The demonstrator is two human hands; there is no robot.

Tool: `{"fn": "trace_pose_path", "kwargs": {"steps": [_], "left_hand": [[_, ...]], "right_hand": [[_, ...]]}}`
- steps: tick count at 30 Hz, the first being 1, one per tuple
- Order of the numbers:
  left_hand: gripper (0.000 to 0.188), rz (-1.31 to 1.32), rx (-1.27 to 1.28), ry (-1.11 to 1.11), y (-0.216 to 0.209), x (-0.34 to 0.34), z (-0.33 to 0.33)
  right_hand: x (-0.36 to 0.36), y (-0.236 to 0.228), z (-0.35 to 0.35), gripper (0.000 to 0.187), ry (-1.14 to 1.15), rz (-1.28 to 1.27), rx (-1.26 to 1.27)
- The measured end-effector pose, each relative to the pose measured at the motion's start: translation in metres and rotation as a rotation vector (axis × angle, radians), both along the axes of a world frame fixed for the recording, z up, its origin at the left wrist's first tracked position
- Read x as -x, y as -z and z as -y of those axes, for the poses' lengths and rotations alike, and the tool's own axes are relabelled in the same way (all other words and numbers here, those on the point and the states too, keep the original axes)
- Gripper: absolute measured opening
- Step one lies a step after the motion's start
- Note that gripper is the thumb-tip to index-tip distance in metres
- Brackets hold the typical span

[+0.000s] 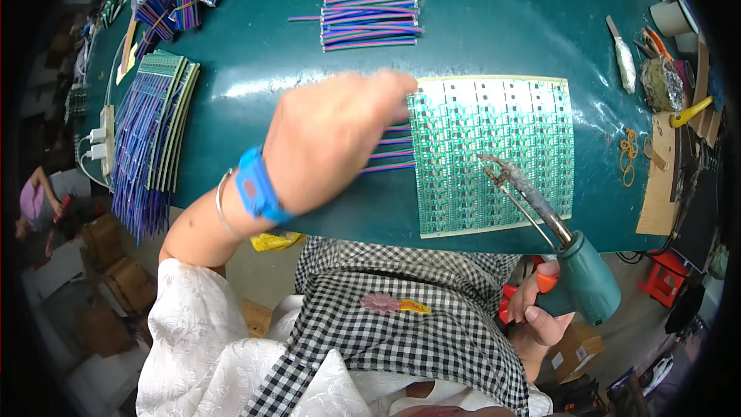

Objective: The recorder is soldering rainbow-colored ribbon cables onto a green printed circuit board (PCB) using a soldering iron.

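A: What fills most of the view?

B: The green tabletop [247, 54], spreading from the upper left of the frame across to the right; on it, right of centre, a green-and-silver circuit panel [494, 116] lies flat, its face crowded with rows of small parts.

A: And next in size?

B: At the left of the frame, a stack of similar panels [158, 123], with bluish-purple wires trailing toward the lower left; then the soldering gun [590, 278], teal-bodied, slanting up from the lower right; its tip is over the middle of the circuit panel, though I cannot tell whether it touches.

A: How are the hands?

B: The left hand [332, 139], near the centre, is blurred, its fingers bent at the panel's upper left corner; I cannot tell whether they pinch anything; in the upper left sit banded wire bundles [185, 0], and at upper centre a row of loose wires [370, 19]; the right hand [532, 313], lower right, is wrapped round the gun's grip, beside an orange trigger [546, 283].

A: Anything smaller?

B: Short coloured wires [395, 156] reach the panel's left edge beside the left hand; rubber bands [629, 158] lie at the right.
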State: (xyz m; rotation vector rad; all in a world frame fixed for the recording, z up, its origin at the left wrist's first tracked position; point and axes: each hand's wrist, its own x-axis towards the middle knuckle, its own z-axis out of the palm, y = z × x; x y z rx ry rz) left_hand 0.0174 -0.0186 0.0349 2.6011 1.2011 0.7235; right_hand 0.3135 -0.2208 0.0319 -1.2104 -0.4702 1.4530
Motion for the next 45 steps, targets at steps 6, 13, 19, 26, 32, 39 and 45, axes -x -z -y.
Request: {"fn": "trace_pose_path", "kwargs": {"steps": [6, 13, 19, 26, 32, 39, 45], "left_hand": [[0.033, 0.127, 0.130, 0.211, 0.018, 0.009, 0.048], [0.036, 0.217, 0.139, 0.161, 0.038, 0.007, 0.054], [0.035, 0.225, 0.143, 0.151, 0.040, 0.005, 0.053], [0.032, 0.240, 0.162, 0.146, 0.039, 0.005, 0.053], [0.031, 0.243, 0.156, 0.152, 0.041, 0.005, 0.054], [0.029, 0.238, 0.155, 0.150, 0.040, 0.004, 0.054], [0.029, 0.249, 0.155, 0.153, 0.041, 0.005, 0.054]], "right_hand": [[-0.006, 0.002, 0.018, 0.063, -0.120, -0.005, 0.054], [-0.001, -0.002, 0.016, 0.061, -0.182, 0.034, 0.130], [0.010, 0.001, 0.011, 0.059, -0.161, 0.125, 0.181], [0.009, 0.010, 0.009, 0.053, -0.206, 0.167, 0.113], [0.010, 0.012, 0.006, 0.045, -0.223, 0.173, 0.084], [0.012, 0.011, 0.003, 0.035, -0.265, 0.206, 0.087], [0.004, 0.004, 0.000, 0.040, -0.357, 0.145, 0.165]]}}
